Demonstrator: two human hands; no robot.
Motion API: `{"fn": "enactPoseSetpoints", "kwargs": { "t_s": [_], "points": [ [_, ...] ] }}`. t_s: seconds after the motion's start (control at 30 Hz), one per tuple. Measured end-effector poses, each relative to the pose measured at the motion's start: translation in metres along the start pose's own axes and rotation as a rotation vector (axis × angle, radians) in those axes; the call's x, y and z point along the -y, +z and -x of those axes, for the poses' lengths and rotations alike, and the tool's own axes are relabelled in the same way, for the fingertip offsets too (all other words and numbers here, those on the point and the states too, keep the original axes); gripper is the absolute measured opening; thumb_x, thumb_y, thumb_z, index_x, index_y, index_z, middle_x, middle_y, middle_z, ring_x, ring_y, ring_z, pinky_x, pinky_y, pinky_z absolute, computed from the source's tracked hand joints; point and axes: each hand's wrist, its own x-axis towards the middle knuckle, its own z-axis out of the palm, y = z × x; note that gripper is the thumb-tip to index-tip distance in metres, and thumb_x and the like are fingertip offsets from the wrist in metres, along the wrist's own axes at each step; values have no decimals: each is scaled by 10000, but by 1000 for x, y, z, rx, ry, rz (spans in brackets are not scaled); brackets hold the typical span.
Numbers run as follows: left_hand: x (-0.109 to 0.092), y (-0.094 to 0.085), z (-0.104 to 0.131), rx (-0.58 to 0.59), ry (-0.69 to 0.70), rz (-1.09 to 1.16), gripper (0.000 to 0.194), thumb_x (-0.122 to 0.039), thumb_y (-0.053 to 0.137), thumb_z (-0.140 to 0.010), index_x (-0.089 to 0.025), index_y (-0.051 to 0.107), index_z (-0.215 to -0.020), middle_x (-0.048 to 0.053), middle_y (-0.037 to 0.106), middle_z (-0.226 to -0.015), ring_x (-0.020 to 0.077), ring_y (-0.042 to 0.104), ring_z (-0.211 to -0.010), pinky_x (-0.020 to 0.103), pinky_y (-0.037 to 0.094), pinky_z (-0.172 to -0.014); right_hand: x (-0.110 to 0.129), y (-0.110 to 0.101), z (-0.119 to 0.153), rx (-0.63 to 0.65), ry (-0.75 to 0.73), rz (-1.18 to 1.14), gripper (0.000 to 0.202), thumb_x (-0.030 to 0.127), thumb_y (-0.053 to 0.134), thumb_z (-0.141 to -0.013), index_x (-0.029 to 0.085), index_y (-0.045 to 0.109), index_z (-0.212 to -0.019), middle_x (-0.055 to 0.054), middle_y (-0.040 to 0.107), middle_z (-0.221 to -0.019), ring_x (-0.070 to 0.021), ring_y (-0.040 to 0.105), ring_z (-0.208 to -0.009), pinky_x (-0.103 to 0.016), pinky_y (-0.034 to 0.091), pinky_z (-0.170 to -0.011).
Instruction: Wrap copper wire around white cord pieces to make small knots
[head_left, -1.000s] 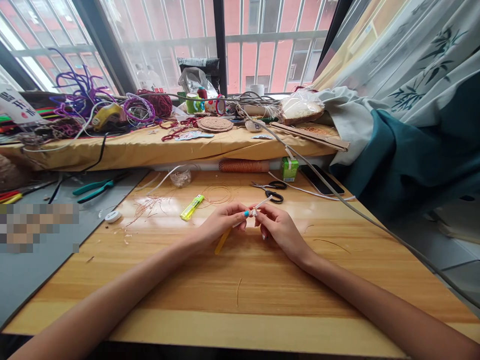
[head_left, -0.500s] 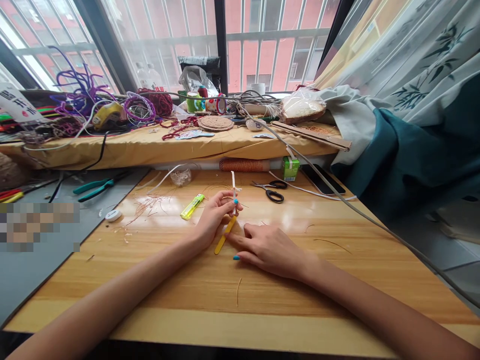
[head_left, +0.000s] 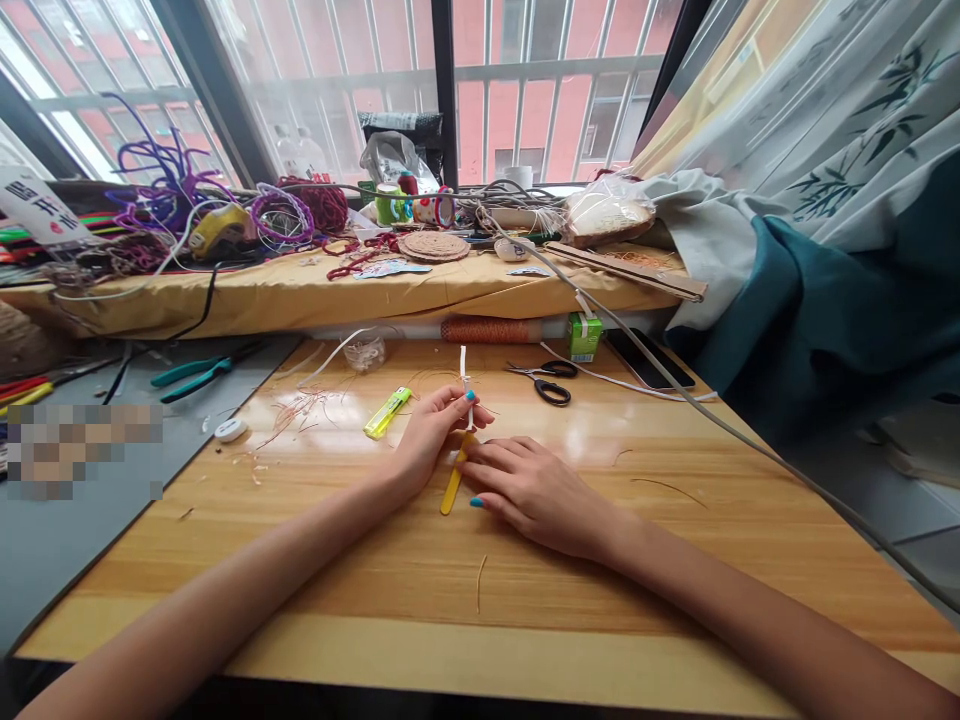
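Note:
My left hand [head_left: 435,430] pinches a thin white strip [head_left: 464,368] that stands upright from its fingertips above the wooden table [head_left: 525,580]. My right hand [head_left: 532,490] lies flat on the table with spread fingers, its fingertips resting on a yellow stick [head_left: 452,487] that lies between the two hands. Both hands are close together at the table's middle.
A yellow lighter [head_left: 387,412] lies left of my hands, black scissors [head_left: 551,380] and a green carton [head_left: 581,336] behind them. A phone [head_left: 649,360] and a grey cable [head_left: 750,445] lie at the right. Teal pliers [head_left: 191,374] rest on the grey mat. The windowsill holds cluttered cords.
My right hand let go of the white strip, dropped to the table and came to rest on the yellow stick. My left hand raised the strip upright.

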Motion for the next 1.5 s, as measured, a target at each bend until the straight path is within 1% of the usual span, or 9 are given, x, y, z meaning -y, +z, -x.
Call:
{"fn": "enactPoseSetpoints", "kwargs": {
  "t_s": [0.17, 0.27, 0.33, 0.43, 0.57, 0.73, 1.0, 1.2, 1.5],
  "points": [
    [2, -1, -3, -46, 71, -24, 156, -294, 566, -712, -142, 533, -695, -8, 557, -679, 69, 470, -638, 181, 355, -620, -3, 1, 1, -87, 199, 74, 370, 283, 305, -876, 142, 584, -679, -51, 571, -688, -153, 496, -706, -282, 368, -675],
    [4, -3, -4, -56, 85, -36, 146, -287, 581, -699, -144, 553, -704, -27, 503, -634, 53, 416, -580, 167, 318, -561, -2, 0, 1, -64, 354, 28, 301, 343, 339, -864, 156, 554, -959, -46, 559, -804, -132, 503, -687, -243, 369, -610],
    [4, -3, -5, -54, 95, -47, 149, -291, 588, -695, -146, 567, -721, -34, 469, -600, 51, 388, -555, 167, 296, -534, 0, -2, 0, 17, 315, 16, 295, 355, 361, -855, 199, 507, -1058, -36, 544, -847, -122, 503, -680, -231, 363, -592],
    [4, -3, -5, -54, 114, -55, 153, -294, 590, -695, -148, 571, -735, -35, 461, -582, 52, 381, -552, 168, 279, -525, 2, -3, 0, 107, 234, 39, 254, 335, 347, -862, 197, 557, -900, -28, 532, -805, -123, 497, -690, -234, 357, -605],
    [3, -1, -5, -45, 121, -35, 156, -303, 573, -713, -156, 554, -762, -39, 469, -548, 53, 381, -536, 170, 266, -521, -2, -5, 1, 124, 323, 130, 261, 352, 380, -844, 171, 535, -736, -32, 526, -764, -140, 501, -690, -244, 350, -581],
    [2, -1, -5, -42, 101, -35, 165, -285, 566, -714, -168, 549, -830, -35, 488, -571, 58, 404, -548, 171, 287, -535, -12, -8, 1, 91, 547, 124, 140, 276, 421, -826, 171, 489, -890, -38, 539, -884, -141, 536, -697, -244, 366, -595],
    [3, -1, -6, -64, 87, -41, 325, -157, 574, -652, -157, 528, -974, -26, 515, -693, 51, 440, -587, 170, 341, -563, -17, -20, -1, 204, 799, 174, 282, 368, 443, -796, 151, 456, -975, -92, 624, -833, -238, 598, -729, -276, 345, -529],
    [1, 0, -5, -60, 70, -59, 340, -202, 578, -656, -157, 532, -991, -25, 505, -682, 80, 511, -648, 194, 382, -604, -21, -16, 2, 121, 681, 66, 372, 267, 469, -778, 145, 414, -1125, -103, 630, -904, -215, 598, -732, -267, 368, -548],
    [1, -2, -4, -35, 21, -57, 301, -277, 555, -704, -140, 555, -972, -1, 544, -671, 75, 488, -621, 189, 379, -597, -11, -10, -4, -137, 567, -466, 357, 146, 417, -797, 129, 434, -1154, -64, 575, -893, -132, 552, -791, -265, 436, -706]
  ]
}}
